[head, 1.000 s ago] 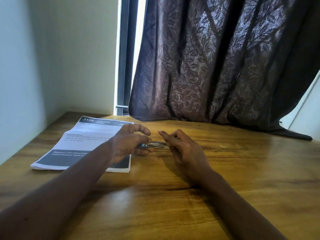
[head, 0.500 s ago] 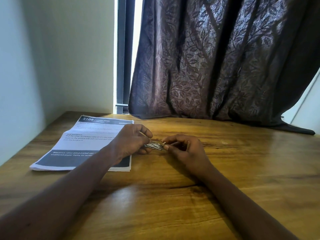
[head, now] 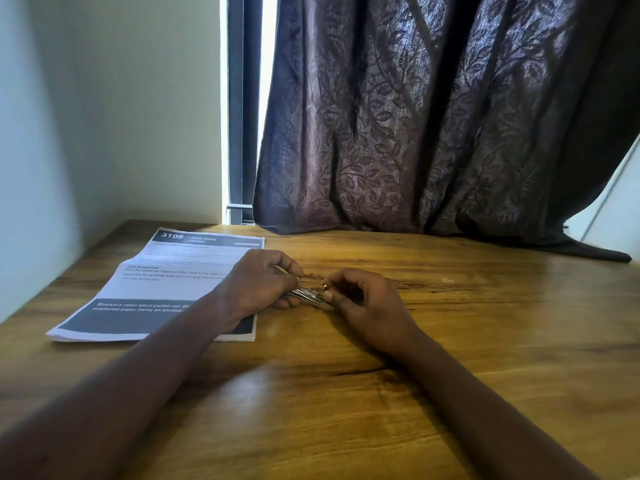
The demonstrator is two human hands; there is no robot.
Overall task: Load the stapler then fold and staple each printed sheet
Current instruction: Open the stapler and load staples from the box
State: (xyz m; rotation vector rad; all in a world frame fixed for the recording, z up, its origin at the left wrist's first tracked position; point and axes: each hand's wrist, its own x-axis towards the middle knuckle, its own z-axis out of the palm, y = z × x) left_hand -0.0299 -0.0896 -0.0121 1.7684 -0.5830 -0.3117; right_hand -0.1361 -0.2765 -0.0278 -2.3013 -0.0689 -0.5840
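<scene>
The stapler (head: 308, 295) is gripped by the left hand (head: 256, 282) — its tip pinched by the right hand (head: 363, 303). Printed sheets (head: 156, 289) are stacked alongside.

Before you lies a wooden table (head: 467, 358) with a glossy, streaked grain. Along its far edge hangs a dark purple curtain (head: 433, 116) patterned with leaves, its hem trailing onto the tabletop at the right. Left of the curtain you see a dark window frame (head: 237, 98) beside a strip of daylight, then a pale wall (head: 121, 98).
</scene>
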